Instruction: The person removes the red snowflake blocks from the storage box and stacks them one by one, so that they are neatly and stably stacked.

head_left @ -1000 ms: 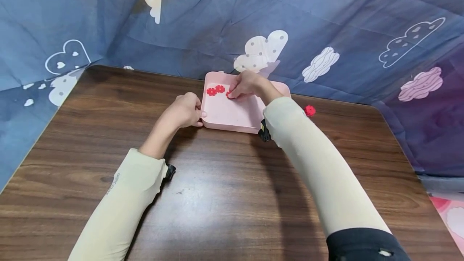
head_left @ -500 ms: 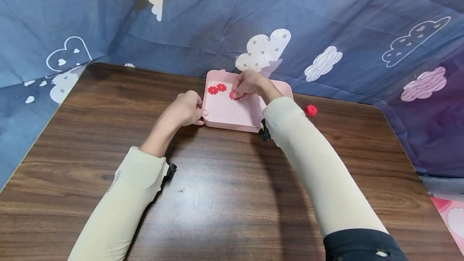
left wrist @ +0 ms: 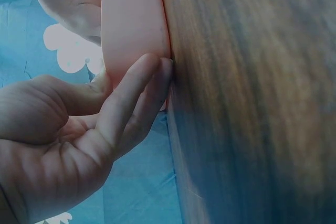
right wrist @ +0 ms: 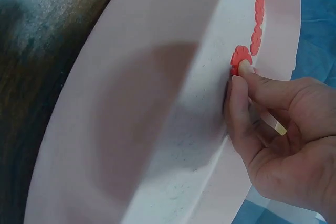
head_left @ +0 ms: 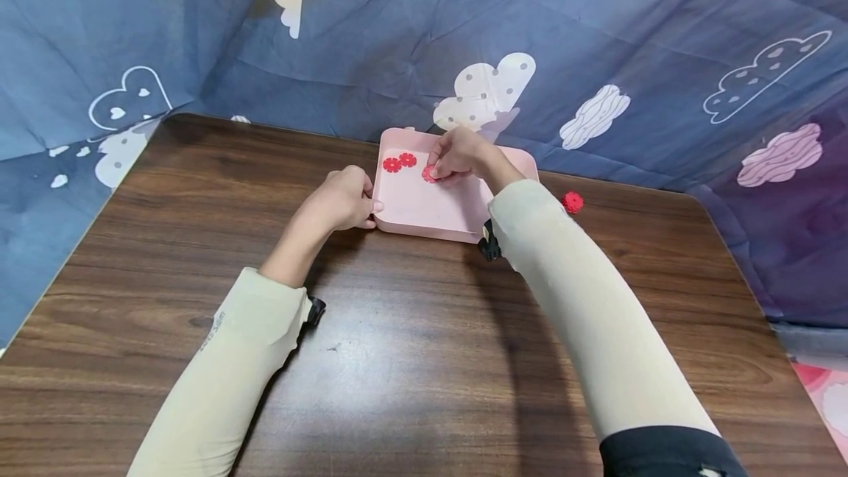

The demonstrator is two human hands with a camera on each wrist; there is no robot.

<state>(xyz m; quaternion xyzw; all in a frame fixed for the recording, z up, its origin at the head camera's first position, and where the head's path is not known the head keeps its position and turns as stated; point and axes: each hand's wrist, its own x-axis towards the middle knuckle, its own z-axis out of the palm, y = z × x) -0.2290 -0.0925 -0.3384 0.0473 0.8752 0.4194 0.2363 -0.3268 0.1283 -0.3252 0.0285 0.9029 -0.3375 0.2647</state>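
Observation:
A shallow pink tray (head_left: 430, 210) lies near the back edge of the table. My left hand (head_left: 342, 199) grips its left side; in the left wrist view the thumb is over the rim and the fingers (left wrist: 137, 85) press the outer wall. Inside the tray, my right hand (head_left: 460, 155) pinches a red flower-shaped disc (right wrist: 241, 56) between thumb and fingertips, close over the tray floor. Two more red notched discs (head_left: 400, 162) lie side by side toward the tray's back left corner, seen in the right wrist view as a red row (right wrist: 257, 24).
On the table to the right of the tray sits a small cluster of red flower-shaped pieces (head_left: 573, 202). A blue cloth with printed clouds (head_left: 371, 43) hangs right behind the table's back edge. Brown wooden tabletop (head_left: 397, 359) stretches out in front of the tray.
My right hand has tilted the pinched red disc so that more of its face shows, and it sits slightly farther from the other two. My left hand keeps its grip on the tray.

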